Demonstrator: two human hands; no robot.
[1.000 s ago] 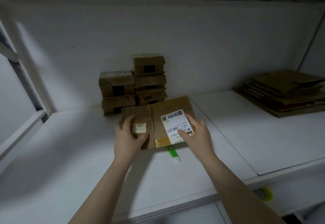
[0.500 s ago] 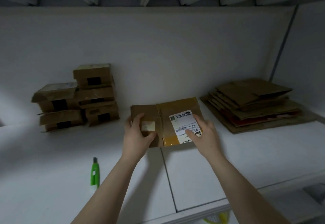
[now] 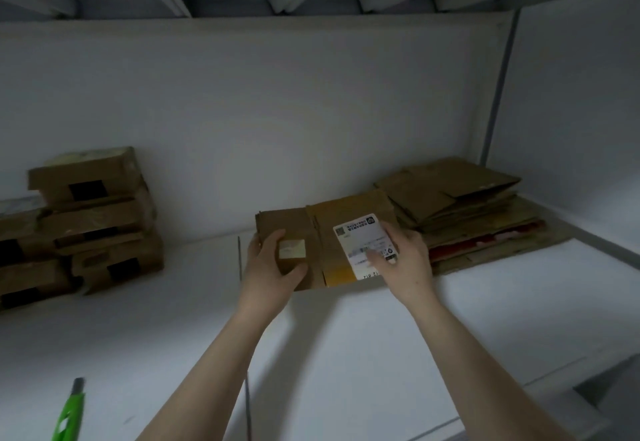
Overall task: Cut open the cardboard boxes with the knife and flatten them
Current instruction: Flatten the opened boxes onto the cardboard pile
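I hold a flattened brown cardboard box (image 3: 325, 233) with a white shipping label above the white shelf. My left hand (image 3: 273, 267) grips its left part, thumb on top beside a small pale sticker. My right hand (image 3: 403, 260) grips its right edge, thumb across the label. Just right of it lies a stack of flattened boxes (image 3: 460, 208). A pile of unopened boxes (image 3: 79, 222) sits at the far left. The green knife (image 3: 69, 413) lies on the shelf at the bottom left, away from both hands.
The white shelf (image 3: 346, 343) has a seam running down its middle and a front edge at the lower right. A white back wall and a right side wall close it in. Beams of the shelf above hang overhead.
Both hands have carried the flattened box to the right, from in front of the unopened pile to beside the flat stack. The knife now lies far to the left.
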